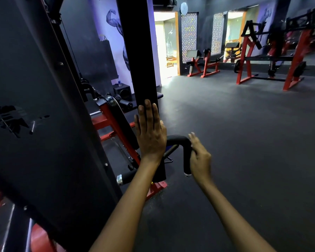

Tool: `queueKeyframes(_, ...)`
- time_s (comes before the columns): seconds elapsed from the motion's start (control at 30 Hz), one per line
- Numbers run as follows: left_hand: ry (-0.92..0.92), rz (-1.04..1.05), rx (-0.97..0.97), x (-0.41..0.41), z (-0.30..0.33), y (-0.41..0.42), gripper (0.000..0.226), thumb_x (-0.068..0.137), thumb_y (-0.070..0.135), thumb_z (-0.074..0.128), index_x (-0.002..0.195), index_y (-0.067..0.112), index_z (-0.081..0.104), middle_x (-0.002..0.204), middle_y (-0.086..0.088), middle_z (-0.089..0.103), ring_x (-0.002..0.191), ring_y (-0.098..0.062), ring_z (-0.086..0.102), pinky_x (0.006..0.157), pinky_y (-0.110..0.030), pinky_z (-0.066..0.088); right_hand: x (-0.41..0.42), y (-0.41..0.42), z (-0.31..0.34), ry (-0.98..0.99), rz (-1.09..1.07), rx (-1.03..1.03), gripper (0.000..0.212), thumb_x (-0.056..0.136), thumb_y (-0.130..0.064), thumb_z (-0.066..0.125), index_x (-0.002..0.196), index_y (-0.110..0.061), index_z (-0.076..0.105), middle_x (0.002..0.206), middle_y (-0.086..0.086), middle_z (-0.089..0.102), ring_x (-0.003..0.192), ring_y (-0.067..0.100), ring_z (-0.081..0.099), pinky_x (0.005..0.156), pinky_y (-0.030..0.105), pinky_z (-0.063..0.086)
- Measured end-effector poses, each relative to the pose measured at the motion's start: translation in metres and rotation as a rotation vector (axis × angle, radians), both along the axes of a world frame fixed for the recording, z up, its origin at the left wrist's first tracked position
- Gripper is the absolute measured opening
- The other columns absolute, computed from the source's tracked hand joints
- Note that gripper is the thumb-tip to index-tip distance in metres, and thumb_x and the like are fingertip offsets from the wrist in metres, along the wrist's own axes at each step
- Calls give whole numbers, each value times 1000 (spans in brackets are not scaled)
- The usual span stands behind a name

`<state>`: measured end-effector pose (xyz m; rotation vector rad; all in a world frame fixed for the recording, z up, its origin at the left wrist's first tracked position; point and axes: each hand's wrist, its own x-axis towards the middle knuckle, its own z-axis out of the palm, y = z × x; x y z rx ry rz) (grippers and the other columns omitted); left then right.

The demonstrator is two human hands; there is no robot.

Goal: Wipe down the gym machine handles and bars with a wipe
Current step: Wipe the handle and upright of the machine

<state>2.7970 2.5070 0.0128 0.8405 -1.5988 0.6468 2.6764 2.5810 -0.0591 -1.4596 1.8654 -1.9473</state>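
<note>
A tall black upright post (135, 51) of the gym machine rises through the middle of the view. My left hand (149, 131) lies flat against it, fingers straight and pointing up. To its right a curved black foam-covered handle (185, 151) bends down to a white end cap. My right hand (198, 157) is at the right side of that handle, fingers partly curled against the grip. No wipe shows in either hand. A second black grip with a silver collar (125, 178) sticks out lower left, partly behind my left forearm.
A large black panel (35, 106) of the machine fills the left. Its red frame (116, 128) and red foot (158, 186) stand on the dark rubber floor (244, 142). Red benches (204, 64) and a red rack (271, 57) stand at the far wall beside a bright doorway (166, 44).
</note>
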Motion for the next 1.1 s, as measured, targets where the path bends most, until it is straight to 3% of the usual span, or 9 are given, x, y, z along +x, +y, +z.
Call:
queueKeyframes(0.13, 1, -6, 7, 0, -2, 1, 91, 93, 11, 53, 152, 16, -15, 159, 2, -25, 148, -17, -15, 122, -38, 2, 5, 5, -54, -78, -27, 95, 52, 88, 14, 46, 136, -8, 47, 138, 3, 48, 127, 13, 45, 108, 25, 35)
queueKeyframes(0.3, -13, 11, -4, 0, -3, -2, 90, 93, 10, 52, 152, 16, -15, 159, 2, -24, 148, -17, -15, 122, -37, 2, -1, 16, -61, -311, -148, 212, 43, 91, 7, 44, 132, -6, 52, 132, 11, 55, 121, 26, 54, 99, 28, 41)
queueKeyframes(0.47, -18, 25, -1, 0, -2, 0, 86, 95, 11, 49, 152, 16, -15, 159, 3, -25, 148, -17, -15, 121, -38, 4, 7, -6, -12, 373, 34, -223, 45, 90, 14, 39, 135, 6, 42, 145, 17, 37, 138, 26, 31, 116, 35, 23)
queueKeyframes(0.67, 43, -19, 31, 3, -1, -4, 94, 91, 7, 55, 151, 15, -16, 158, 2, -25, 148, -18, -15, 122, -36, 1, -19, 20, -119, 703, 89, 102, 94, 60, 37, 50, 142, -7, 34, 157, -6, 15, 143, 24, 20, 118, 28, 13)
queueKeyframes(0.8, -20, -57, 48, -9, -23, -23, 88, 93, 9, 53, 152, 12, -11, 159, -3, -18, 148, -22, -12, 122, -37, 0, -5, 24, -92, 744, 14, -75, 60, 80, 22, 42, 131, -7, 51, 143, 5, 44, 138, 25, 31, 106, 42, 39)
queueKeyframes(0.9, -12, -105, 260, -22, -76, -59, 100, 89, 38, 62, 152, 14, -11, 158, -15, -7, 145, -29, -15, 119, -42, -15, -14, 3, -38, 1025, -94, -180, 45, 94, 5, 29, 126, -9, 58, 136, 5, 52, 135, 28, 35, 107, 36, 30)
queueKeyframes(0.93, -107, -9, 130, -17, -75, -59, 91, 95, 39, 54, 153, 14, -11, 157, -18, -10, 145, -26, -20, 118, -35, -18, -25, -2, -35, 1145, -143, -155, 45, 93, 1, 30, 126, -11, 59, 135, 2, 54, 139, 28, 28, 107, 37, 28)
queueKeyframes(1.0, -25, 21, 7, -8, -39, -29, 82, 95, 14, 50, 153, 9, -8, 158, -9, -17, 148, -23, -15, 121, -33, -4, -46, -5, -46, 1278, -200, -71, 48, 92, 0, 28, 129, -15, 56, 135, -2, 54, 142, 32, 18, 103, 41, 29)
queueKeyframes(1.1, -3, -23, -65, -2, 4, -1, 93, 90, 4, 54, 151, 13, -16, 158, 0, -25, 148, -19, -15, 122, -37, 3, -45, -7, -75, 1265, -200, -17, 44, 91, 2, 34, 125, -12, 59, 130, 1, 59, 119, 41, 42, 84, 41, 38)
